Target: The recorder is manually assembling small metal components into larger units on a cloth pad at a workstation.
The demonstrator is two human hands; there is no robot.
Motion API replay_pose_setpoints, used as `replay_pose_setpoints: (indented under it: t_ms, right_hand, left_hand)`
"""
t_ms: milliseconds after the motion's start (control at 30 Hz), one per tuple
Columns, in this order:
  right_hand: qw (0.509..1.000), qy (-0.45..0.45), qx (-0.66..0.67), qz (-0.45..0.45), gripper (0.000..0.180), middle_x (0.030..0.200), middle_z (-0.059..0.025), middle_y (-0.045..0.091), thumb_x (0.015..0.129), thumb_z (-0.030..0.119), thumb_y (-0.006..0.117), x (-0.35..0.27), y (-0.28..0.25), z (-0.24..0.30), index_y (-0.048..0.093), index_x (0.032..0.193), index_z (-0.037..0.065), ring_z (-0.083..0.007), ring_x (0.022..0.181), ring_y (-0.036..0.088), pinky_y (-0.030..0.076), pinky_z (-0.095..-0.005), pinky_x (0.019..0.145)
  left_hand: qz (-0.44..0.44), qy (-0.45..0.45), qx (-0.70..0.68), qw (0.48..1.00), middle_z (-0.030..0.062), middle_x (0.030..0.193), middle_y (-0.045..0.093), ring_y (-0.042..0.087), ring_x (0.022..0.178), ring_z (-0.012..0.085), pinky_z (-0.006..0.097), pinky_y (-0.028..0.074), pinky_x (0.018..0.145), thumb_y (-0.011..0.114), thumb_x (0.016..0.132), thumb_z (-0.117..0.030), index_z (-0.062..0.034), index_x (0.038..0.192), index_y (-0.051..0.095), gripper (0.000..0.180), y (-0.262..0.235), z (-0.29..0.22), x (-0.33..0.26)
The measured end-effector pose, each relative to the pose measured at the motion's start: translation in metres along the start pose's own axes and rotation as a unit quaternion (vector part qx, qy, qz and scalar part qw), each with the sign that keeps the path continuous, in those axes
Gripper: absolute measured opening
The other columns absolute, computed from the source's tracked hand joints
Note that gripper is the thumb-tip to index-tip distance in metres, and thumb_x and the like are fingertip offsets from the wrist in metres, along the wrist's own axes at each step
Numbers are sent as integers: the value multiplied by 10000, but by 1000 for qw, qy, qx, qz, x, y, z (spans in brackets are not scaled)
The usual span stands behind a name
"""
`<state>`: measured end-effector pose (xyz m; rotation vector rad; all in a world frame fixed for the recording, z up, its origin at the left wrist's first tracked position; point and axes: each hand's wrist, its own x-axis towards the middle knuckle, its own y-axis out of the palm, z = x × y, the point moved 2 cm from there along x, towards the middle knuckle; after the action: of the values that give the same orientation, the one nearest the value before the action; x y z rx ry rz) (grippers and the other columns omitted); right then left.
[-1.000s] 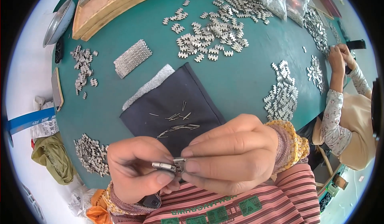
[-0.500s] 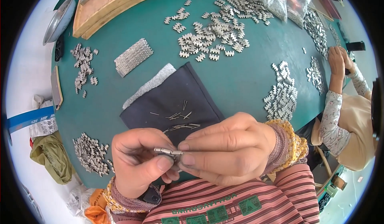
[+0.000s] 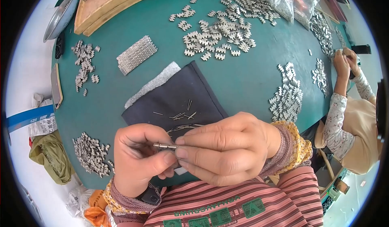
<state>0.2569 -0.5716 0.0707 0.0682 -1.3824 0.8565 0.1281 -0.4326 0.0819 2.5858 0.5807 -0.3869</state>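
Note:
Both hands meet over the near edge of a dark folded cloth [image 3: 162, 101]. My left hand [image 3: 135, 158] is closed, pinching a small silvery metal link piece [image 3: 164, 145] between thumb and curled forefinger. The thumb and fingertips of my right hand [image 3: 231, 148] press together at the right end of this piece. They cover that end, and whether a pin is between them cannot be seen. On the cloth lie several loose thin metal pins [image 3: 178, 115], some partly behind my right fingers.
Piles of toothed metal links lie far center [image 3: 219, 36], right [image 3: 287, 93], left [image 3: 85, 65] and near left [image 3: 91, 154]. Beyond the cloth is an assembled link block [image 3: 137, 55]. A wooden tray [image 3: 121, 4] stands far left, a phone [image 3: 57, 85] at the left edge. A co-worker [image 3: 350, 117] sits right.
The link piece has been tilted and now shows as a thin edge. My right fingertips have shifted slightly left and up along it. The co-worker's hands have moved a little apart.

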Motion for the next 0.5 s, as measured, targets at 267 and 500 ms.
replay_pose_setpoints:
  t_ms: [267,500]
  right_hand:
    - [976,125,163,-70,112,907,-102,625,743,37,640,1,-6,-6,670,847,6,-203,717,653,543,-272,591]
    - [908,213,342,-114,148,841,-92,599,789,50,638,-4,-4,-3,663,927,2,-193,566,583,461,-280,466]
  left_hand:
    - [-43,117,-26,992,111,676,617,585,490,132,218,464,430,749,721,-32,29,816,632,163,-4,4,0]
    - [243,373,178,877,146,770,657,625,591,219,264,492,488,801,689,-20,75,945,675,301,-7,-1,13]
